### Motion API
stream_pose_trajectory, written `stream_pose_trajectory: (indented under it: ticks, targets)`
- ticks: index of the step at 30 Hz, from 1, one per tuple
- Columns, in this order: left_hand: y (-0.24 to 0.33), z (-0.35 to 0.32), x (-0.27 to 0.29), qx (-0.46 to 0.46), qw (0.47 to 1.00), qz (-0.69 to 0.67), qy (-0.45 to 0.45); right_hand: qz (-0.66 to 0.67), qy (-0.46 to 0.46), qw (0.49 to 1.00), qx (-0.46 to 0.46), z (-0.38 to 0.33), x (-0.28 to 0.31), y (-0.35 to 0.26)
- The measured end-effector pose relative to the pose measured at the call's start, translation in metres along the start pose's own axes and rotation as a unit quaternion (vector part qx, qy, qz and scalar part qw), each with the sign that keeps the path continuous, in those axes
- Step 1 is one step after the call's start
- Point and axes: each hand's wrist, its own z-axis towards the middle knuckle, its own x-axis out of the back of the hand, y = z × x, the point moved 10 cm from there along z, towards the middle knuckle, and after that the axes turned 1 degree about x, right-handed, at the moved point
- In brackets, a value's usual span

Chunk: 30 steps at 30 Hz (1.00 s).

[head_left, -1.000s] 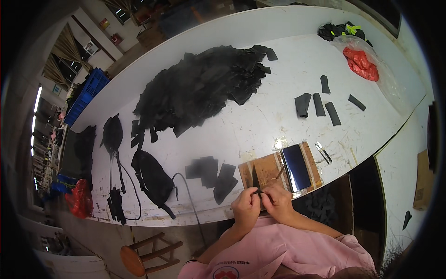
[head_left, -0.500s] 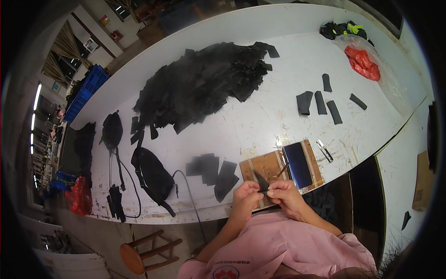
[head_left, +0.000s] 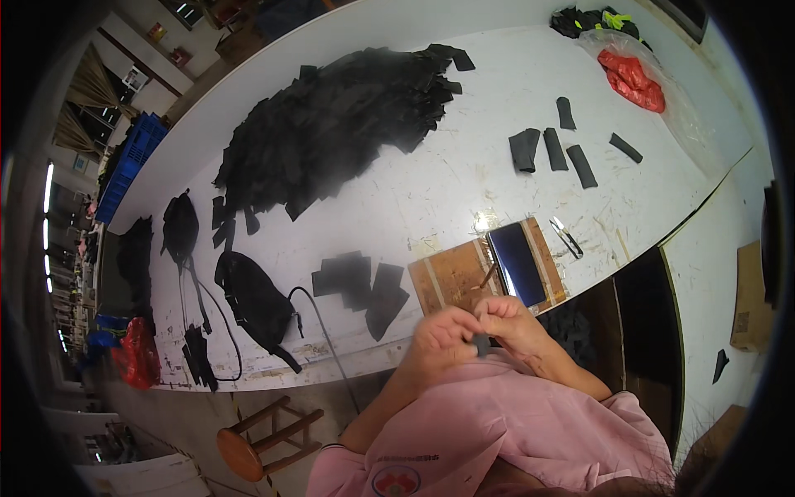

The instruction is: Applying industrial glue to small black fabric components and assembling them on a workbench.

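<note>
You've got left fingers (head_left: 447,320) pinching the dark piece (head_left: 481,345), likely steadying it | right fingers (head_left: 499,306) alongside: grip unclear | wooden board (head_left: 443,277) just beyond, presumably handy

Scene is viewed from the head, by the left of two worn fisheyes, faced down and forward. Left hand (head_left: 443,341) and right hand (head_left: 517,333) are framed nearby, lower centre; white worktop (head_left: 464,182) is seen beyond, curtains (head_left: 89,83) far off, upper left.
</note>
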Motion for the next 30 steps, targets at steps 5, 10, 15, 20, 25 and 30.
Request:
stream_pose_trajectory:
  ticks: [5,10,15,20,25,30]
  targets:
    - [0.008,-0.009,-0.048,0.064,0.982,-0.064,-0.163,0.009,-0.054,0.997,0.046,-0.015,-0.033,-0.034]
    - [0.020,-0.005,-0.004,-0.076,0.932,0.317,0.158,-0.238,0.050,0.936,0.254,-0.023,-0.007,-0.068]
    - [0.036,-0.004,-0.010,-0.182,0.911,0.323,0.183,-0.380,0.081,0.856,0.340,-0.034,-0.031,-0.099]
    - [0.063,-0.004,-0.023,-0.258,0.875,0.362,0.191,-0.432,0.089,0.822,0.360,-0.038,-0.042,-0.112]
    - [0.047,0.006,-0.015,-0.131,0.967,0.146,0.162,-0.446,0.098,0.822,0.340,-0.034,-0.042,-0.124]
    - [0.050,0.023,-0.055,-0.035,0.985,-0.171,-0.019,-0.305,-0.025,0.915,0.264,-0.024,-0.054,-0.135]
